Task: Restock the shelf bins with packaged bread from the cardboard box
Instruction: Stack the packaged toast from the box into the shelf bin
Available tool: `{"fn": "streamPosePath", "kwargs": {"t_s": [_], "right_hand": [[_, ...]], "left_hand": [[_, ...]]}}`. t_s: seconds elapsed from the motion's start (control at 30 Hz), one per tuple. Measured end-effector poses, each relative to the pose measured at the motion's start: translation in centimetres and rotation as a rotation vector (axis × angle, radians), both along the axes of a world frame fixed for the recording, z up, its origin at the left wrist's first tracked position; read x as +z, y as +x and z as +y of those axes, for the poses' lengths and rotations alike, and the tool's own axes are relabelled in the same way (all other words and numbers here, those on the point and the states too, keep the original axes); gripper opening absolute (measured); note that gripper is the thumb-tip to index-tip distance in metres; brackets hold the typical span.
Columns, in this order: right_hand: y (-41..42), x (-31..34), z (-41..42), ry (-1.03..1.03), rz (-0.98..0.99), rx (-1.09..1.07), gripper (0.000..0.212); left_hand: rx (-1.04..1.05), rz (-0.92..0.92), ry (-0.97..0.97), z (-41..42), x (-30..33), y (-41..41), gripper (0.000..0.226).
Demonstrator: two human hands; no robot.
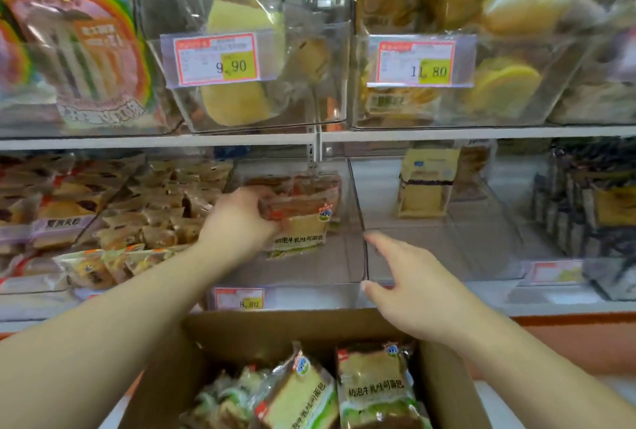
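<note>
One bread pkg (298, 213) in L hand (237, 222), R hand (406, 285) open

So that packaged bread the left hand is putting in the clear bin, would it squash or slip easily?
Probably soft: the packaged bread shows sliced loaf inside, so a hard grip by the left hand could dent it. The glossy wrapper looks somewhat slippery. It likely weighs little for its bulk, and may flop over in the clear bin.

Head view, close, facing shelves (320, 137)
</note>
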State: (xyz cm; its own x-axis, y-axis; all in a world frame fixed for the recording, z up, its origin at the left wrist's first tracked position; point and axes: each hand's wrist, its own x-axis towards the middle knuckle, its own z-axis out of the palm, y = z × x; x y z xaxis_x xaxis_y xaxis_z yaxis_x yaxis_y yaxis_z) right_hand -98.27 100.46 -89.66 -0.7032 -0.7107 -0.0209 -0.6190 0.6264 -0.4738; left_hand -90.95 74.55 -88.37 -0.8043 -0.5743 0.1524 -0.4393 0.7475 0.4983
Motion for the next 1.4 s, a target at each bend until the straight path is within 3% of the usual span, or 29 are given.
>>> {"fn": "streamPosePath", "kwargs": {"t_s": [0.23,0.47,0.67,0.93,1.4], "right_hand": [[-0.5,-0.5,-0.1,-0.026,-0.002,0.001,0.079],[-0.7,-0.6,-0.1,-0.059,-0.021,-0.008,0.077],[-0.6,-0.9,0.0,-0.071,-0.023,0.011,0.077],[-0.4,-0.8,-0.1,-0.086,0.008,-0.016,0.075],[-0.2,-1.0,-0.1,-0.083,-0.008,-0.023,0.080]], "left_hand": [[0.001,0.064,0.081,-1.9,-4.0,-4.0,0.032],[0.002,0.210,0.275,-1.5,-5.9,-6.7,0.049],[0.084,0.363,0.317,-0.9,-6.7,-6.8,0.051],[0.054,0.321,0.180,-1.7,-7.2,-6.3,0.038],[-0.072,0.184,0.137,-2.1,-7.8,-7.1,0.047]]}}
